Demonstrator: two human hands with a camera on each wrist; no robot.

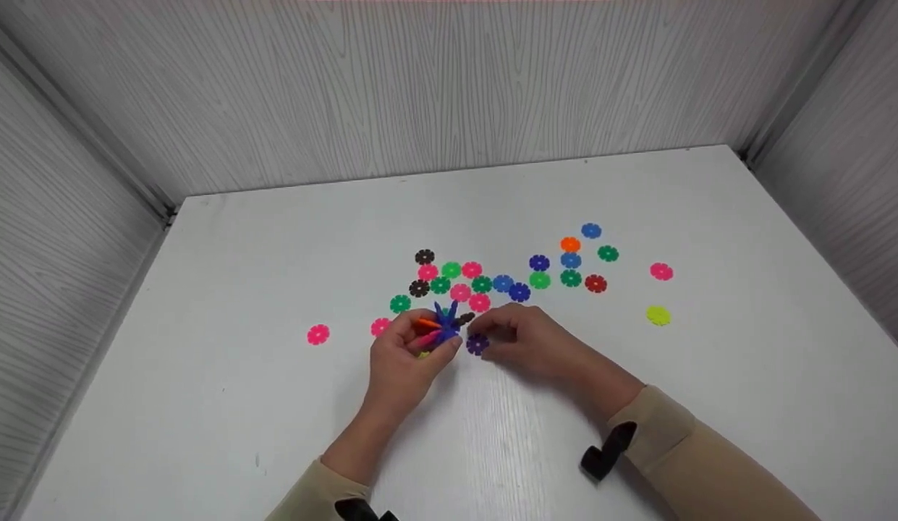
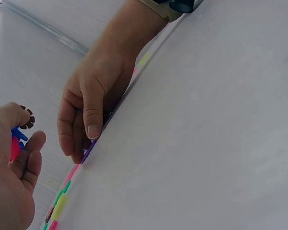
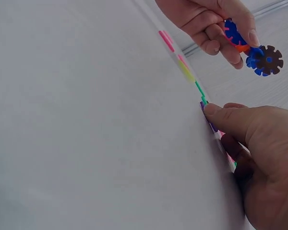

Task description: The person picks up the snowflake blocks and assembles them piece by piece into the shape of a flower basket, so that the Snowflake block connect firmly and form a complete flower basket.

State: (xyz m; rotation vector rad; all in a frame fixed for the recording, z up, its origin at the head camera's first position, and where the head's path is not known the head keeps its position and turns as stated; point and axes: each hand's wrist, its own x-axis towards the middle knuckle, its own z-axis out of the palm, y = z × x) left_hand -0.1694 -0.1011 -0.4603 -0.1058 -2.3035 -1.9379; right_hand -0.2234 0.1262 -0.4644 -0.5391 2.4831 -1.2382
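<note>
My left hand [image 1: 405,365] holds a cluster of interlocked notched plastic discs [image 1: 447,329], mostly blue with orange, pink and dark brown ones jutting out. In the right wrist view, the brown disc [image 3: 270,60] stands out from the cluster's end beyond the left thumb. Just right of the cluster, my right hand [image 1: 539,344] is low over the table, thumb and fingers curled at the edges of a purple notched disc [image 1: 477,344]. That disc looks nearly edge-on in the left wrist view, by the right fingertips; the fingers partly hide it.
Loose notched discs in several colours lie flat beyond the hands, among them a green one [image 1: 400,304] and a red one [image 1: 595,283]. A pink disc [image 1: 318,334] sits apart at left, a yellow one [image 1: 658,315] at right. Panelled walls [image 1: 449,87] border the white table [image 1: 239,275].
</note>
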